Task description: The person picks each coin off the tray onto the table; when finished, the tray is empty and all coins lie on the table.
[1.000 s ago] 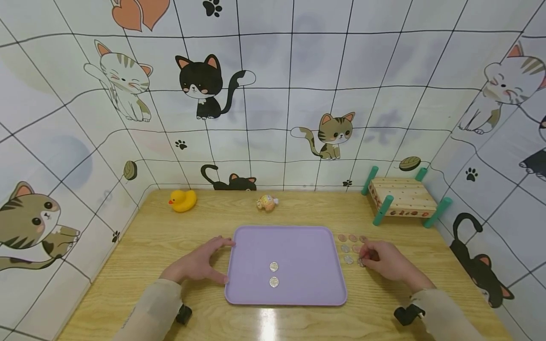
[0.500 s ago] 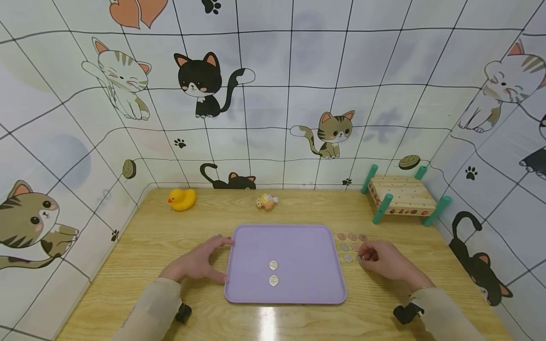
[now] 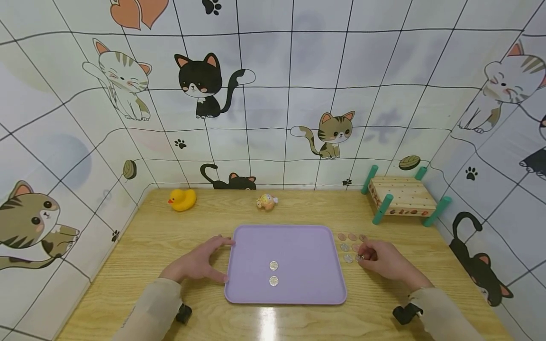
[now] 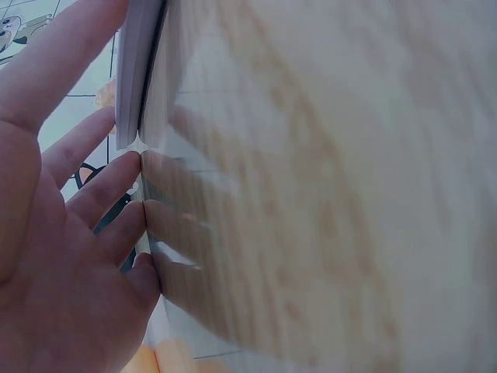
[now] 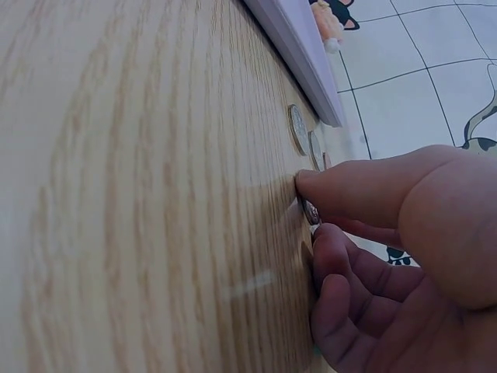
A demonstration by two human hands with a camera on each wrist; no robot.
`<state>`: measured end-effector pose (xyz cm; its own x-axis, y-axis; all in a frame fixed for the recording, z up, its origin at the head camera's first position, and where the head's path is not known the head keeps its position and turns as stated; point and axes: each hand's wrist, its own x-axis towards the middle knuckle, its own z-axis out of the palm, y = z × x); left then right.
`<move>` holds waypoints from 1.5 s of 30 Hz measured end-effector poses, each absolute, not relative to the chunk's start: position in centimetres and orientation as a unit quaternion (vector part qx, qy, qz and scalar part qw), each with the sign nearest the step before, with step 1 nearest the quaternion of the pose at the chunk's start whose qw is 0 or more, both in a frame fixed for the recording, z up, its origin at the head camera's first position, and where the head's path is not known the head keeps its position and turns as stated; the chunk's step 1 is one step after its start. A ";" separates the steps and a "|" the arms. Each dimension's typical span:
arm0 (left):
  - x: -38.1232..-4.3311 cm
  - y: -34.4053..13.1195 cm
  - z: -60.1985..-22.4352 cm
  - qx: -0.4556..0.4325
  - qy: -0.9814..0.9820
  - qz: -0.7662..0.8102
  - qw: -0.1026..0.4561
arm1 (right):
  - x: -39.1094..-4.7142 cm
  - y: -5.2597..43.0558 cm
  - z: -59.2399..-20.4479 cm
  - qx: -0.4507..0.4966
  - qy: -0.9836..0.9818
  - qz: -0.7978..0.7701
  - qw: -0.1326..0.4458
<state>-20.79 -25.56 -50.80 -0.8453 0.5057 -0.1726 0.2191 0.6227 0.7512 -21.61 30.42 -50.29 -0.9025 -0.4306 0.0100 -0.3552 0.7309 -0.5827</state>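
A lilac tray (image 3: 307, 265) lies on the wooden table, with two silver coins (image 3: 273, 265) one above the other inside it. My left hand (image 3: 200, 263) rests at the tray's left side, thumb and index fingertip right at its rim. In the left wrist view the other fingers (image 4: 109, 186) stretch out at the tabletop. Right of the tray, my right hand (image 3: 386, 260) pinches a silver coin (image 5: 311, 211) between thumb and fingers, low at the tabletop. Beside it lie silver coins (image 3: 348, 258) and copper-coloured coins (image 3: 341, 236) in short rows, partly hidden by the hand.
At the back left sits a yellow rubber duck (image 3: 182, 200). A small figurine (image 3: 267, 202) stands behind the tray. A little wooden rack (image 3: 403, 196) with green legs occupies the back right corner. Cat-printed walls (image 3: 273, 109) close off the back and sides.
My right fingers shift very slightly left with the coin at the tabletop. The left hand, the tray and the two coins in it stay put.
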 end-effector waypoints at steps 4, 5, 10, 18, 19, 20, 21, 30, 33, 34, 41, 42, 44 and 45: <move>-20.7 -25.5 -50.7 0.204 0.882 0.381 0.187 | -21.6 30.4 -50.2 -0.210 0.928 -0.300 0.063; -20.7 -25.5 -50.7 0.202 0.882 0.382 0.187 | -21.6 30.4 -50.2 -0.210 0.929 -0.299 0.062; -20.6 -25.4 -50.7 0.196 0.882 0.384 0.188 | -21.7 30.3 -50.0 -0.198 0.931 -0.302 0.059; -20.6 -25.4 -50.5 0.197 0.881 0.386 0.189 | -22.0 28.7 -49.0 -0.201 0.923 -0.323 0.061; -20.6 -25.4 -50.5 0.196 0.881 0.386 0.189 | -22.1 28.4 -48.9 -0.208 0.920 -0.325 0.062; -20.6 -25.4 -50.5 0.194 0.882 0.385 0.190 | -22.2 28.0 -48.8 -0.215 0.918 -0.327 0.064; -20.6 -25.4 -50.5 0.193 0.882 0.385 0.191 | -22.3 27.7 -48.7 -0.223 0.915 -0.329 0.066; -20.8 -25.5 -50.8 0.199 0.883 0.380 0.189 | -23.2 23.3 -47.7 -0.306 0.893 -0.321 0.082; -20.9 -25.5 -50.8 0.204 0.883 0.379 0.187 | -23.5 21.7 -47.6 -0.327 0.884 -0.320 0.089; -20.9 -25.5 -50.8 0.205 0.883 0.380 0.186 | -23.6 21.2 -47.6 -0.337 0.879 -0.323 0.093; -20.8 -25.5 -50.6 0.206 0.881 0.385 0.183 | -23.7 17.2 -47.9 -0.403 0.855 -0.308 0.113; -20.7 -25.5 -50.6 0.205 0.880 0.387 0.183 | -23.6 16.7 -47.9 -0.411 0.852 -0.304 0.115; -20.6 -25.5 -50.6 0.201 0.880 0.389 0.185 | -23.4 15.7 -47.8 -0.419 0.848 -0.299 0.124; -20.6 -25.5 -50.6 0.199 0.879 0.390 0.185 | -23.3 15.2 -47.7 -0.422 0.847 -0.297 0.128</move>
<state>-20.59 -25.49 -50.59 -0.8519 0.4953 -0.1703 0.2059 0.6156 0.7607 -23.32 15.16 -47.73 -0.6102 -0.7915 0.0331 -0.6392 0.4671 -0.6109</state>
